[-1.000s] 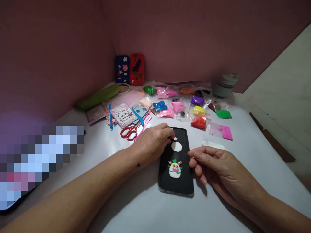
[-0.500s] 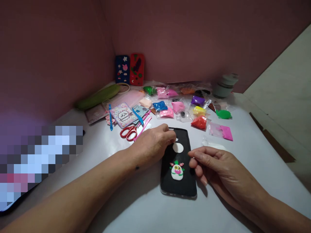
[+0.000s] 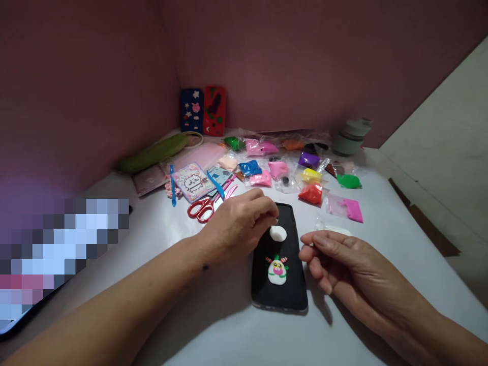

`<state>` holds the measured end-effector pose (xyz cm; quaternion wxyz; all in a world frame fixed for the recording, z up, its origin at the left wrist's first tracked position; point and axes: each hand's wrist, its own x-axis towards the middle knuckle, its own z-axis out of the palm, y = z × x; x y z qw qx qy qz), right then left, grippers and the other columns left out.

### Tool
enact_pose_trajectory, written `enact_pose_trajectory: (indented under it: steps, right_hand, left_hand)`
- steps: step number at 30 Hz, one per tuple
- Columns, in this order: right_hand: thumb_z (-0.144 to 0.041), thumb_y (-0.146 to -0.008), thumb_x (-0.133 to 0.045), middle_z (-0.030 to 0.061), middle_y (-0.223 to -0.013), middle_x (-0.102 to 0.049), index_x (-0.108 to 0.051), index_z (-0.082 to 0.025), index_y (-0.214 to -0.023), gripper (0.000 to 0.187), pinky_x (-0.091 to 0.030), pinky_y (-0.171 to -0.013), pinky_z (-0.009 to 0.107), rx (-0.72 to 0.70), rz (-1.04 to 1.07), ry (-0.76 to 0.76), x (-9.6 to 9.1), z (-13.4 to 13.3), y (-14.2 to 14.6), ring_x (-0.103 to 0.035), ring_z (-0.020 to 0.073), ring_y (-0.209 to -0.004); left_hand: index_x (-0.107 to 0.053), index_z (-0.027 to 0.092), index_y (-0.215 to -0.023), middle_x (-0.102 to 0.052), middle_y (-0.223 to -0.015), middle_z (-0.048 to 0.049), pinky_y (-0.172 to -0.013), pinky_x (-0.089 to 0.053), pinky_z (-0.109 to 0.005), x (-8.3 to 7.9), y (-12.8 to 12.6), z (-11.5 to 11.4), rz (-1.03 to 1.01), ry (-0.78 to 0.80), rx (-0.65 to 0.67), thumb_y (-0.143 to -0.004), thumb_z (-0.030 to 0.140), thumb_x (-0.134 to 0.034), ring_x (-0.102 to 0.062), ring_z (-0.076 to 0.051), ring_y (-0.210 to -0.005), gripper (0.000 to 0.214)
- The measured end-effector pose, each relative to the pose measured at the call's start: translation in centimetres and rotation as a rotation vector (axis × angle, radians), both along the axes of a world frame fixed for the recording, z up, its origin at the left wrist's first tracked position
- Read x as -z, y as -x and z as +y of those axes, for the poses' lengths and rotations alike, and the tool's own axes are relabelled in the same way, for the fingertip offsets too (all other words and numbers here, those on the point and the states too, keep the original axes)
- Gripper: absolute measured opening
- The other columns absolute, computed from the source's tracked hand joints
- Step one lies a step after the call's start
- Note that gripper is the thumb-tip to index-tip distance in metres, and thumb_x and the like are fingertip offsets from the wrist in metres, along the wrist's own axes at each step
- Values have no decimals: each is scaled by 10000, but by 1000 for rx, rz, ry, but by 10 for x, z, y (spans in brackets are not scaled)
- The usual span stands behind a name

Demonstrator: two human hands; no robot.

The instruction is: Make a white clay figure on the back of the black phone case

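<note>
A black phone case lies flat on the white table. Near its lower end sits a white clay figure with yellow eyes, a pink mouth and striped horns. Above the figure is a plain white clay oval. My left hand hovers over the case's upper left part, thumb and fingers pinched together; a tiny pale bit shows at the tips, too small to name. Beside the case's right edge, my right hand has thumb and index finger pinched, with its other fingers curled loosely. What its pinch holds is unclear.
Red-handled scissors and blue tools lie left of the case. Behind are several bags of coloured clay, including a red one. Two decorated cases lean on the wall. A blurred bright screen stands left.
My left fingertips have lifted slightly off the upper part of the case. My right hand has shifted a little to the right, away from the case edge.
</note>
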<state>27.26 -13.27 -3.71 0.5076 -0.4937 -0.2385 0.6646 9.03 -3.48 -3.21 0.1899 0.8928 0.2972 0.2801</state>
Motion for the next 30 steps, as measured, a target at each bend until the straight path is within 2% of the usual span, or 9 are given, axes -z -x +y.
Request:
enact_pose_trajectory:
  steps: [3,6,10,15,20,22,25,27,30]
  right_hand:
    - [-262,-740,-746,82,-724,-700,-742,-127,-786,142,-488,-450,175,-14,34,10,-4,-3,1,-591,105,-538]
    - [-255,-771,-714,79,-754,-693,-747,-128,-772,131,-507,-506,184,-66,73,2,-6,-7,2,-625,128,-622]
    - [-248,-824,-655,75,-791,-683,-748,-134,-788,152,-532,-563,226,-92,118,-5,-5,-12,3,-625,153,-705]
    - [-235,-890,-574,92,-864,-704,-750,-136,-866,204,-546,-601,226,-127,227,0,-6,-17,4,-650,158,-756]
    - [-223,-909,-551,91,-834,-704,-748,-127,-832,233,-553,-611,227,-166,234,-36,-9,-18,7,-652,144,-717]
    - [-243,-900,-565,111,-867,-708,-748,-123,-841,226,-552,-587,229,-173,204,-26,-9,-17,7,-669,174,-762]
    - [-289,-856,-625,119,-861,-714,-748,-122,-838,209,-527,-514,201,-163,98,-23,-10,-14,3,-678,168,-687]
    - [-326,-821,-669,95,-779,-714,-745,-135,-862,209,-481,-449,170,-120,-47,-33,-9,-11,-3,-635,120,-562]
    - [-390,-786,-700,41,-687,-691,-719,-182,-961,273,-433,-419,172,-57,-358,-84,-7,-8,-13,-556,92,-489]
  left_hand:
    - [-640,150,-833,-588,-772,-10,-580,-436,-183,-9,-2,-11,-165,104,165,-814,158,-617,-531,-78,-640,30]
    - [-653,150,-864,-579,-800,-27,-564,-449,-178,-11,-7,-27,-216,102,227,-827,174,-610,-516,-77,-638,62]
    - [-671,161,-947,-567,-841,-33,-569,-456,-187,-4,-12,-41,-161,-63,200,-867,191,-541,-520,-85,-663,155]
    - [-685,122,-876,-566,-753,-44,-509,-411,-233,-3,-12,-44,-25,-339,218,-923,206,-435,-506,-114,-614,268]
    - [-687,116,-871,-561,-729,-40,-475,-369,-236,-3,-11,-44,-44,-347,252,-932,189,-408,-474,-108,-581,295]
    - [-687,120,-891,-574,-766,-41,-510,-407,-210,-5,-13,-44,-127,-203,232,-920,191,-443,-504,-96,-612,256]
    - [-688,130,-837,-600,-772,-27,-600,-453,-177,-14,-13,-42,-249,175,155,-871,143,-523,-557,-80,-670,170]
    - [-684,142,-802,-582,-666,7,-543,-430,-171,-20,-13,-38,-310,468,85,-852,147,-543,-531,-67,-583,150]
    - [-676,144,-820,-514,-516,37,-438,-332,-172,-23,-11,-31,-385,868,8,-854,265,-564,-428,-57,-458,168]
